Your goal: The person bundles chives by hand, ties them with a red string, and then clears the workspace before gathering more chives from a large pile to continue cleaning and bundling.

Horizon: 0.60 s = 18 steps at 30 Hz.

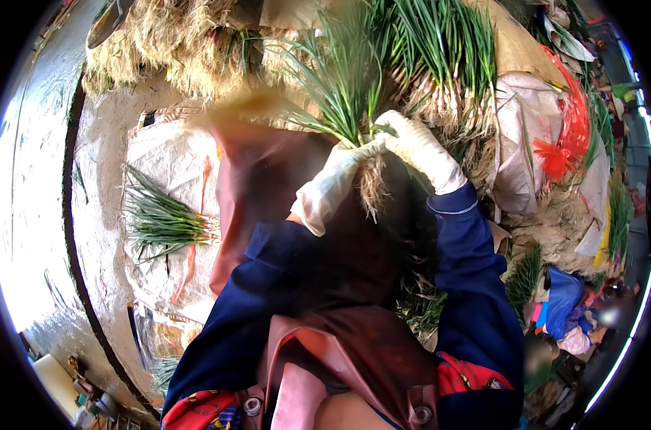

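Note:
My left hand (333, 183), in a white glove, is closed around the lower stalks of a bunch of green onions (343, 89). The green leaves fan out upward and away from me, and the pale stringy roots (371, 188) hang below the fist. My right hand (420, 152), also gloved in white, touches the right side of the bunch. Its fingers are pinched on a green onion leaf beside the left thumb. The bunch is held above my brown apron (268, 168).
A large pile of green onions (440, 50) lies at the far right. Dry, straw-like roots (175, 43) are heaped at the far left. A smaller bunch of green onions (160, 218) rests on a white sack (164, 276) to my left. Red netting (566, 136) and a person (569, 308) are at right.

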Tool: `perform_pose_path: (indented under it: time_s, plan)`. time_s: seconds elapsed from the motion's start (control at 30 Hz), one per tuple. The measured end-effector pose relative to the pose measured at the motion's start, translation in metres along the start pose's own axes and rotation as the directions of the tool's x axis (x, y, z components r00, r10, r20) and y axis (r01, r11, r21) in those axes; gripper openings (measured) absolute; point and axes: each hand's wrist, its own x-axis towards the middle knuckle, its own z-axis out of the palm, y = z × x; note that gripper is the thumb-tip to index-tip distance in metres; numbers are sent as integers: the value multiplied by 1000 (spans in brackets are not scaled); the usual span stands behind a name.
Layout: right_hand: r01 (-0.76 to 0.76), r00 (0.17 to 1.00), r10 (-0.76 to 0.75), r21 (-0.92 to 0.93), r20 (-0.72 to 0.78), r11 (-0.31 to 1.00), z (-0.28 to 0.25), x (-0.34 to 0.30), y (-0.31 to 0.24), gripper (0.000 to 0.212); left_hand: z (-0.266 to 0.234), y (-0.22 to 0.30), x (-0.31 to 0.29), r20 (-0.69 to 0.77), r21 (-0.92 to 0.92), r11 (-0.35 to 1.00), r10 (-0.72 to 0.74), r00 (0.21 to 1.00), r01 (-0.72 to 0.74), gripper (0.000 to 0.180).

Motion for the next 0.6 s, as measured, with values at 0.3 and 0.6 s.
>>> perform_pose_path:
  time_s: [0.3,0.6]
  plan:
    - [-191,944,297,-500,141,844,-12,-2,14,36,-20,8,-12,178,-4,998,-60,982,61,28]
    - [-619,785,420,-565,-455,546,-54,28,54,36,-3,9,-4,166,-229,972,-11,986,49,31]
